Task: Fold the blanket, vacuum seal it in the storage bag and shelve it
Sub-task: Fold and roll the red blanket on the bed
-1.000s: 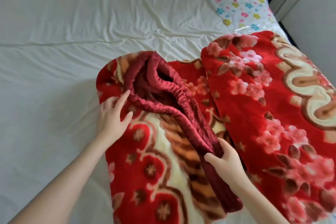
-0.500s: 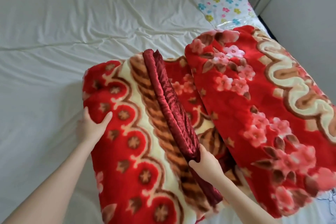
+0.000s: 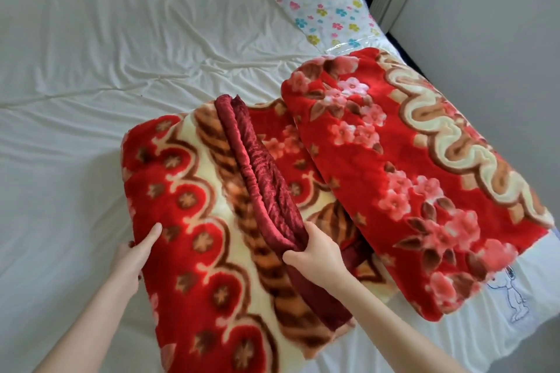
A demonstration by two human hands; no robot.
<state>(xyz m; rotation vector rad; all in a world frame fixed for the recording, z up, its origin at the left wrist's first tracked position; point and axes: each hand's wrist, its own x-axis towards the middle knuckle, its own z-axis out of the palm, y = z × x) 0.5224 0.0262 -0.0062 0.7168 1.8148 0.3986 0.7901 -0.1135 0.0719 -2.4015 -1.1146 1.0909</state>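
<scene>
The right hand pinches the dark satin trim of the blanket, thumb over, fingers curled under; the left hand clasps the outer fold, thumb on top. The blanket lies near the bed's right edge, its other half beside it; the bag sits toward the far right corner. The thick, springy plush may bulge open if released; the slick trim could slip; the bulky roll could slide off the edge.
</scene>
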